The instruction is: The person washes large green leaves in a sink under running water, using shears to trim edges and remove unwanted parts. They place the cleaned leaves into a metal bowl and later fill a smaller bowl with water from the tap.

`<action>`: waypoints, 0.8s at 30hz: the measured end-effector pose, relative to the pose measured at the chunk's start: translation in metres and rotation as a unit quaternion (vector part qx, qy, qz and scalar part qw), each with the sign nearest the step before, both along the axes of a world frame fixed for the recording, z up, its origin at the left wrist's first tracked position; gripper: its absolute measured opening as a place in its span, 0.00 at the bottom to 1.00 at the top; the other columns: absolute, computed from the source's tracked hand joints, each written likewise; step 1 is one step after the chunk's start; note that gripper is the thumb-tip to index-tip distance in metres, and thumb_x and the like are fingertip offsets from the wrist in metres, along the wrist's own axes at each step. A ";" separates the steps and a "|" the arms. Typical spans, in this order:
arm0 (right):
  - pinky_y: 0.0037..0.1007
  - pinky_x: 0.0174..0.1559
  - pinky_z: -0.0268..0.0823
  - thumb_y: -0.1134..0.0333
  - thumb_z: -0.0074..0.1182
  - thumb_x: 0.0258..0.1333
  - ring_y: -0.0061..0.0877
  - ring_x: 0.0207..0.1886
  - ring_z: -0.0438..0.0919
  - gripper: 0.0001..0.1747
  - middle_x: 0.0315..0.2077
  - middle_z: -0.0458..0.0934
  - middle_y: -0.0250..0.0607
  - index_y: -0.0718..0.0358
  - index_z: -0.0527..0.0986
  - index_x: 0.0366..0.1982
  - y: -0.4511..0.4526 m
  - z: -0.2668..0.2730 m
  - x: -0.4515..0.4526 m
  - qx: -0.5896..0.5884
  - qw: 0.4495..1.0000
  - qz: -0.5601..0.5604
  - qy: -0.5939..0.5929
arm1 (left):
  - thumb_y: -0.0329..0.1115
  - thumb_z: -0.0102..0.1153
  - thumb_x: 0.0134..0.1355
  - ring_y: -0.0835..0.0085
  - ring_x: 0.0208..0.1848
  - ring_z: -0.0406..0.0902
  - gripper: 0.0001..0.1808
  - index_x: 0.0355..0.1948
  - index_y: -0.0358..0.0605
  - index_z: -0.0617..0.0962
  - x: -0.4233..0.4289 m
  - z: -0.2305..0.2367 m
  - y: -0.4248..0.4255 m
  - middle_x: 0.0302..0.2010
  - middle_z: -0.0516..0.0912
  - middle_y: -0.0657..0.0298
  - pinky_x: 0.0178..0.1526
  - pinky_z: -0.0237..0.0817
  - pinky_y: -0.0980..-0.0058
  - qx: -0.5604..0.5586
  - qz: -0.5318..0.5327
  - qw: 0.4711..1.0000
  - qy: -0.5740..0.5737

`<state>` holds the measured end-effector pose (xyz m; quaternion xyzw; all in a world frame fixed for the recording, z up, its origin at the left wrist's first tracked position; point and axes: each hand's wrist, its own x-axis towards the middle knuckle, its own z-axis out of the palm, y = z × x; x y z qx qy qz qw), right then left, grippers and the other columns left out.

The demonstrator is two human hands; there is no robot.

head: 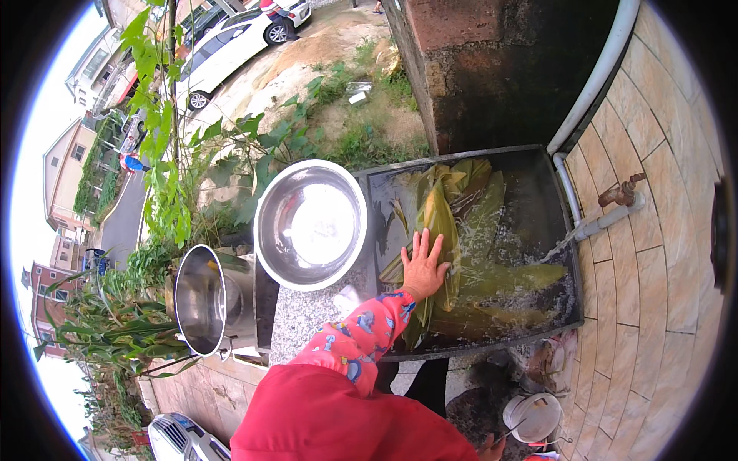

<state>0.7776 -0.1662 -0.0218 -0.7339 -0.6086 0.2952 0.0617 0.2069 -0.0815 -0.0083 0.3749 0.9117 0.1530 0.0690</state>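
Observation:
My left hand (424, 268) lies palm down with its fingers spread on long, wet green-yellow leaves (438, 216) in a dark rectangular sink (478, 152). More leaves (513, 278) lie under shallow water at the right. Water runs from a grey pipe end (582, 231) into the sink. My right hand (491, 448) shows only partly at the bottom edge, low beside the sink; a thin dark rod (513, 429) is near its fingers, and its grip is unclear. A shiny steel basin (288, 253) stands on the speckled counter (302, 311) left of the sink.
A deep steel pot (239, 299) stands left of the basin. A rusty tap (617, 197) juts from the tiled wall (625, 276). Below the sink is a white bucket (533, 416). A brick and concrete pillar (455, 63) rises behind it; plants (277, 138) and a white car (230, 49) are beyond.

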 end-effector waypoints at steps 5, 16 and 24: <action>0.31 0.56 0.65 0.56 0.61 0.56 0.38 0.52 0.76 0.30 0.49 0.78 0.52 0.65 0.72 0.56 0.043 0.053 -0.110 -0.032 0.985 0.089 0.141 | 0.51 0.52 0.62 0.49 0.74 0.41 0.36 0.69 0.57 0.60 0.008 -0.003 -0.008 0.73 0.47 0.52 0.66 0.37 0.35 -0.008 -0.025 1.000 0.005; 0.25 0.42 0.71 0.74 0.62 0.52 0.21 0.35 0.77 0.27 0.36 0.81 0.39 0.73 0.69 0.54 0.040 0.070 -0.273 -0.079 0.921 0.214 0.316 | 0.40 0.54 0.66 0.74 0.34 0.79 0.21 0.55 0.38 0.74 0.013 0.070 -0.088 0.35 0.83 0.61 0.41 0.69 0.77 0.217 0.056 0.877 -0.426; 0.33 0.42 0.73 0.71 0.61 0.52 0.43 0.41 0.82 0.27 0.39 0.80 0.54 0.65 0.70 0.55 -0.001 0.114 -0.419 0.080 0.837 0.454 0.294 | 0.42 0.54 0.67 0.77 0.44 0.75 0.25 0.60 0.39 0.69 0.058 0.100 -0.180 0.41 0.80 0.63 0.47 0.67 0.75 0.245 0.100 0.756 -0.599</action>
